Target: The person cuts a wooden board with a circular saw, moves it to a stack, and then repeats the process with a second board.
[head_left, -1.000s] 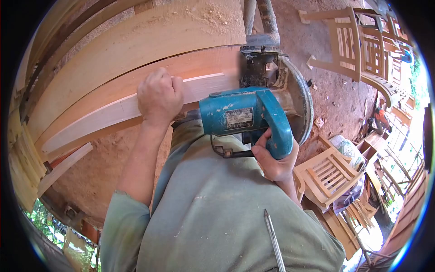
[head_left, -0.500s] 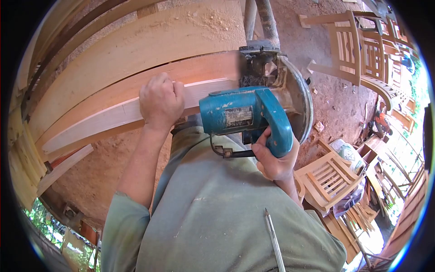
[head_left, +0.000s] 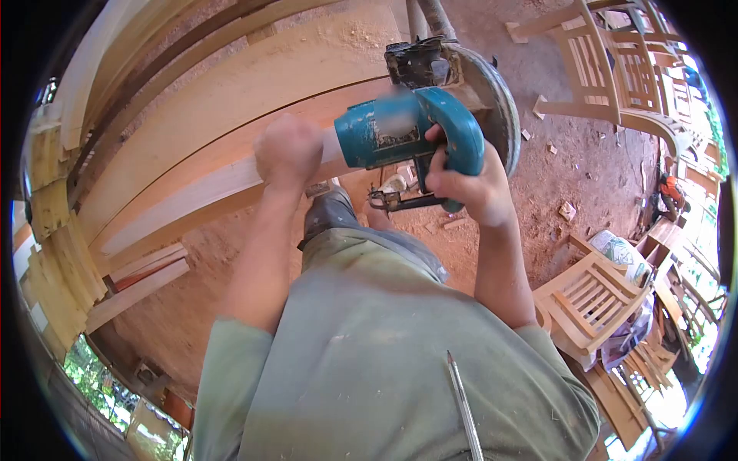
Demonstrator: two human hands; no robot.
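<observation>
My right hand [head_left: 470, 183] is wrapped round the rear handle of a teal circular saw [head_left: 384, 137], with fingers near its trigger. The saw's round guard [head_left: 492, 100] faces right, and its body lies over the right part of a pale wooden strip [head_left: 192, 196]. My left hand [head_left: 289, 150], a little blurred, is closed in a fist on that strip, left of the saw motor. Its fingertips are hidden. Behind the strip lies a wide wooden board [head_left: 254, 84] with sawdust on it. The blade and cutting point are hidden.
Wooden chair frames [head_left: 592, 69] stand at the upper right. A slatted chair [head_left: 588, 300] lies at the right, by scrap wood and a sack [head_left: 621, 252]. Another person [head_left: 673, 192] crouches farther off. Stacked boards [head_left: 65, 253] are at the left. A pencil [head_left: 463, 403] lies against my shirt.
The saw and my right hand have moved farther from my body, and my right arm is straighter. My left fist sits slightly farther right in view. The whole view has shifted somewhat.
</observation>
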